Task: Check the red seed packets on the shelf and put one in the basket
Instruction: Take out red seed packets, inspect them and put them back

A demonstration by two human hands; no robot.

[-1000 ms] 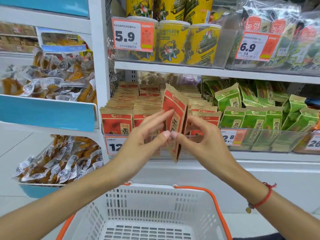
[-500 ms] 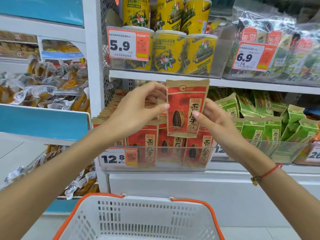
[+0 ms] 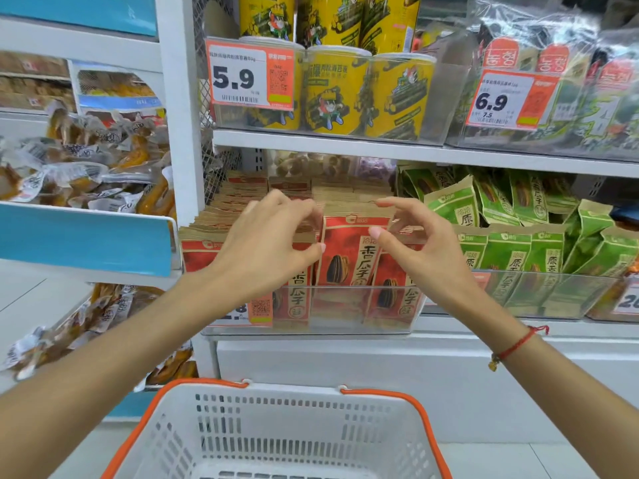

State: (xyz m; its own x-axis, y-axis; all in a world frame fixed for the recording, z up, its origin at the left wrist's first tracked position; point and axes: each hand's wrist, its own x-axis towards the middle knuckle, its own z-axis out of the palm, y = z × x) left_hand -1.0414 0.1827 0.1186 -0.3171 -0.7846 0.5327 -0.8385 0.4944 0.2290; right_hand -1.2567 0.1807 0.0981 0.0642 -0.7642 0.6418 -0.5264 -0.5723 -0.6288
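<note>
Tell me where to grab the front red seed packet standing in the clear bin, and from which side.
Pinch the brown top edge of the red seed packet from above. It stands upright, its lower part behind the clear bin wall and neighbours tight on both sides, so probably only the top is free.

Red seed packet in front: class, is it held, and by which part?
Cannot be told: left hand and right hand have fingers at the red seed packet's top corners.
</note>
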